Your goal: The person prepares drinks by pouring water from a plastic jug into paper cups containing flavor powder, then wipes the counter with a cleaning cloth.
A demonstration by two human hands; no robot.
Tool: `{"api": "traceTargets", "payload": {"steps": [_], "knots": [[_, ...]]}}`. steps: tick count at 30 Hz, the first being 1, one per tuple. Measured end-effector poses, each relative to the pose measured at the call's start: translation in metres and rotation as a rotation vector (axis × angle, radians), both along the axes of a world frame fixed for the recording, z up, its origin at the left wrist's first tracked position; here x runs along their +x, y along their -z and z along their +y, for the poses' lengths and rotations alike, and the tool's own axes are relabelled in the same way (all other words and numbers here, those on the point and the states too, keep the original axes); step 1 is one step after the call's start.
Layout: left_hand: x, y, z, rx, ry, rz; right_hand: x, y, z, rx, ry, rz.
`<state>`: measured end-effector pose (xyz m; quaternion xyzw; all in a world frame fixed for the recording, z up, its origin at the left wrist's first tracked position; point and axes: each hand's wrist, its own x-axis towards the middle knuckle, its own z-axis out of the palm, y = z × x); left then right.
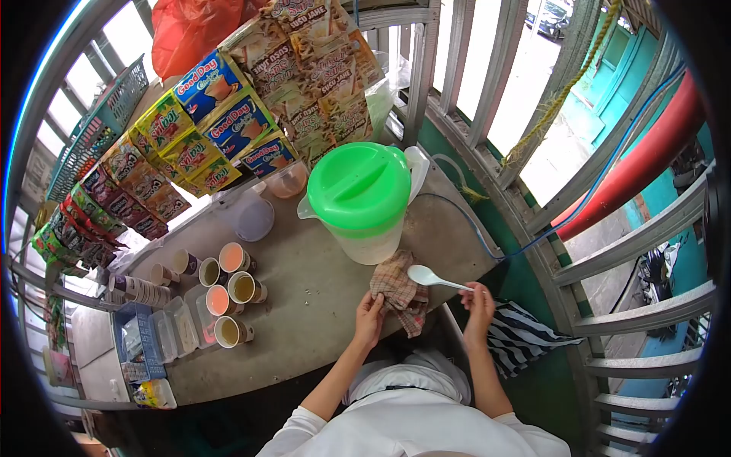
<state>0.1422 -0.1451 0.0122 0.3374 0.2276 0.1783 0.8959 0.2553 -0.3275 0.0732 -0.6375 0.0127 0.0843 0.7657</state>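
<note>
My left hand (370,316) grips the edge of a brown checked cloth (399,292), which lies bunched at the table's front edge. Between the fingers of my right hand (479,308) is the handle of a white spoon (428,277); its bowl points left, close to the cloth. Just behind the cloth stands a clear pitcher (369,245) with a green lid (359,185). To the left, several paper cups (230,331) hold pink or yellowish-green drinks.
Rows of drink sachets (242,122) hang along the back. Clear tubs (183,326) and a blue basket (137,343) stand at the table's left. A striped cloth (525,335) lies right of my right hand, beside metal railings (609,320).
</note>
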Motion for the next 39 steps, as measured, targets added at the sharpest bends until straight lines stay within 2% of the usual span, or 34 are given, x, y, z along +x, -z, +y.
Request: {"api": "traceTargets", "payload": {"steps": [3, 4, 7, 8, 14, 18, 21, 24, 27, 30, 31, 32, 35, 36, 39], "knots": [[0.002, -0.01, -0.011, 0.033, 0.03, -0.018, -0.018, 0.003, 0.026, -0.006, -0.15, -0.086], [0.004, -0.011, -0.014, 0.039, 0.017, -0.022, -0.022, 0.004, 0.029, -0.106, -0.225, -0.227], [0.007, -0.011, -0.015, 0.036, -0.017, -0.028, -0.023, -0.008, 0.032, -0.405, -0.38, -0.914], [0.007, -0.009, -0.013, 0.025, -0.019, -0.028, -0.028, -0.013, 0.03, -0.492, -0.434, -0.935], [0.01, -0.007, -0.013, -0.115, -0.069, -0.081, -0.046, -0.01, 0.005, -0.58, -0.489, -0.94], [0.011, -0.007, -0.016, -0.12, -0.053, -0.038, -0.053, -0.015, -0.016, -0.531, -0.369, -0.882], [0.0, -0.016, -0.014, 0.08, -0.083, 0.199, -0.056, -0.033, -0.026, -0.506, -0.25, -0.808], [-0.013, -0.021, -0.031, 0.383, -0.444, 0.342, -0.061, -0.044, -0.015, -0.519, -0.241, -0.874], [-0.041, -0.05, -0.036, 0.853, -0.346, 0.357, -0.078, -0.042, 0.014, -0.458, -0.369, -0.909], [-0.059, -0.049, -0.042, 0.337, -0.001, 0.044, -0.097, -0.022, 0.041, -0.423, -0.62, -0.94], [-0.062, -0.058, -0.043, 0.221, -0.004, 0.072, -0.102, -0.018, 0.047, -0.421, -0.702, -0.955], [-0.063, -0.048, -0.042, 0.269, -0.1, 0.058, -0.102, -0.018, 0.049, -0.48, -0.805, -0.925], [-0.071, -0.045, -0.027, 0.289, -0.344, 0.089, -0.085, -0.031, 0.059, -0.608, -0.771, -0.962], [-0.078, -0.048, -0.02, 0.274, -0.419, 0.113, -0.075, -0.032, 0.065, -0.582, -0.712, -0.887], [-0.116, -0.013, 0.006, 0.412, -0.465, 0.186, -0.041, -0.01, 0.092, -0.893, -0.577, -0.901]]}}
